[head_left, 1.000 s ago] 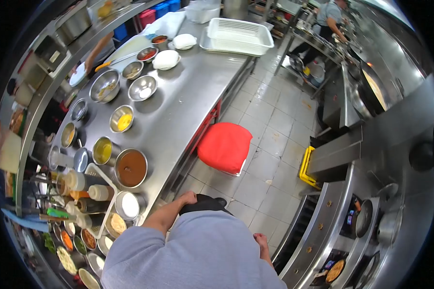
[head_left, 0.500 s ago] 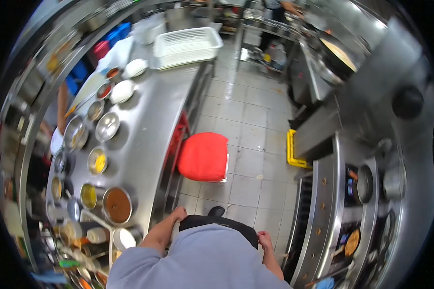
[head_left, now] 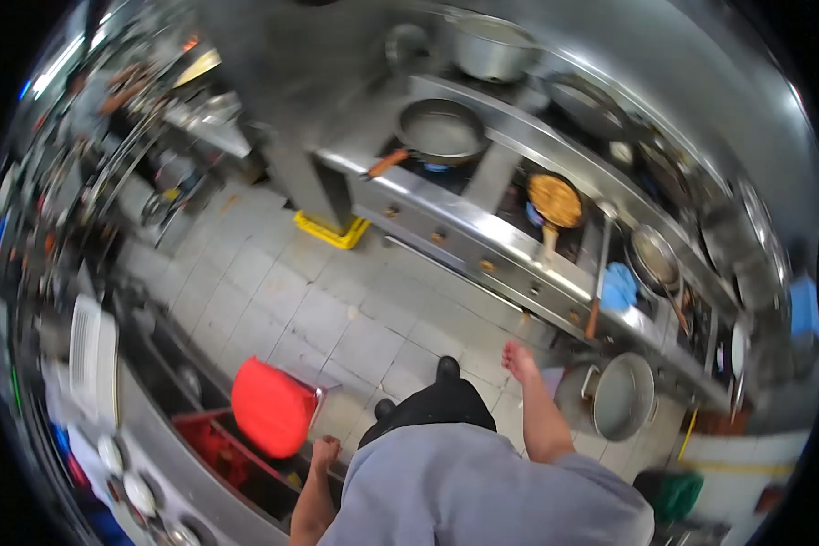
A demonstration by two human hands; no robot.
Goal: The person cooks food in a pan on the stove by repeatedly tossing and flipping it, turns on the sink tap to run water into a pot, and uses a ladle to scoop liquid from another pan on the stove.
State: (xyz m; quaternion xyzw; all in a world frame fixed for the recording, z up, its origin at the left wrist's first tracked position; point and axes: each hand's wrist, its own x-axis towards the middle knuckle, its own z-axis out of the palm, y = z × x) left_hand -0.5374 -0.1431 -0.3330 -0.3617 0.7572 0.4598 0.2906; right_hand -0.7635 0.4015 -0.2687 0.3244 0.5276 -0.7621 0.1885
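Note:
My left hand (head_left: 326,450) hangs beside my body with its fingers curled in and nothing showing in them. It is nearest to a stool with a red cover (head_left: 273,406). My right hand (head_left: 519,361) reaches forward over the floor, fingers loosely apart and holding nothing. Ahead of it stands the stove (head_left: 464,218), apart from the hand. On its burners are a dark frying pan with a wooden handle (head_left: 441,130), a smaller pan with a browned flat food (head_left: 555,200), and another pan (head_left: 653,255). A blue cloth (head_left: 619,288) lies on the front ledge.
A large metal pot (head_left: 623,398) stands low on my right. Further left along the floor is a yellow crate (head_left: 331,231). The steel counter with a white basket (head_left: 94,359) runs along my left. Another person (head_left: 96,105) works at the far left.
My view has swung right, from the counter and aisle toward the stove. My right hand has moved out forward from my side and its fingers have loosened. My left hand stays low.

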